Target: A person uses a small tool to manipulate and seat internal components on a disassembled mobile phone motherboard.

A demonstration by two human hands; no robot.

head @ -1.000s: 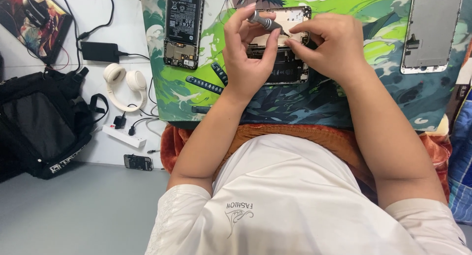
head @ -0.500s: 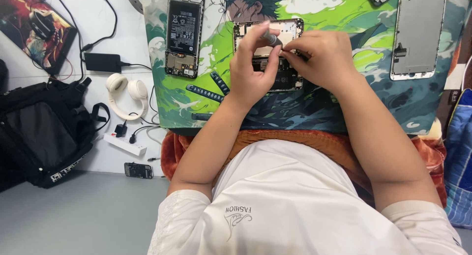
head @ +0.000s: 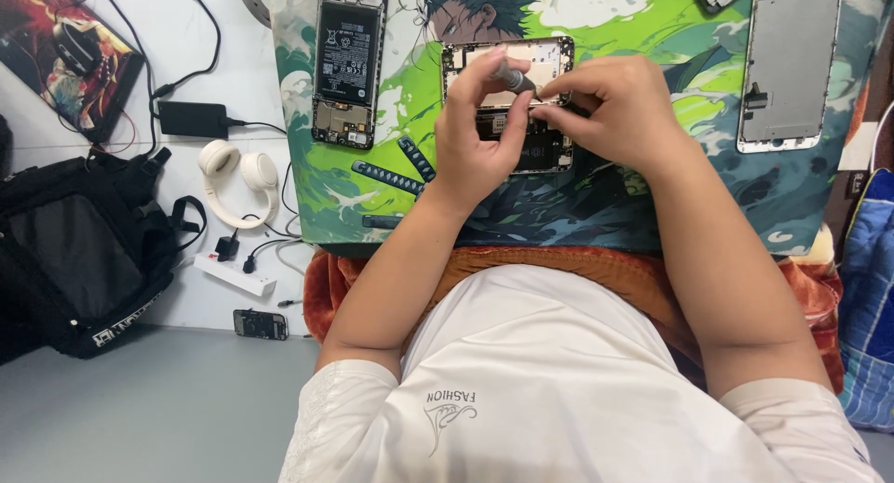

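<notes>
Bending over a green illustrated work mat (head: 652, 213), a person is working on an opened phone (head: 507, 101) lying near the middle of the mat's far edge. The left hand (head: 475, 134) is pinching a small grey screwdriver (head: 512, 76), its fingers closed round the handle, while the right hand (head: 615, 110) is resting its gathered fingertips on the phone's upper half, pressed down on the frame rather than gripping anything separate, as far as can be seen. The two hands are meeting close together over the device.

Judging by the look of it, the job is partway through: the phone's back is already off, a pale plate is showing at the far end and dark parts at the near end, and the inner pieces are seemingly still seated inside. Whether any screw is already out cannot be told.

The phone's long axis is running from the near edge toward the far edge, its pale end pointing away from the person. The screwdriver is slanting across it, tip toward the right hand.

A second opened phone (head: 346, 64) is lying near the mat's far left corner, a bare phone frame (head: 790, 64) near the far right corner. Off the mat to the left are white headphones (head: 237, 180), a black charger (head: 191, 120), a power strip (head: 233, 273) and a black bag (head: 74, 250).
</notes>
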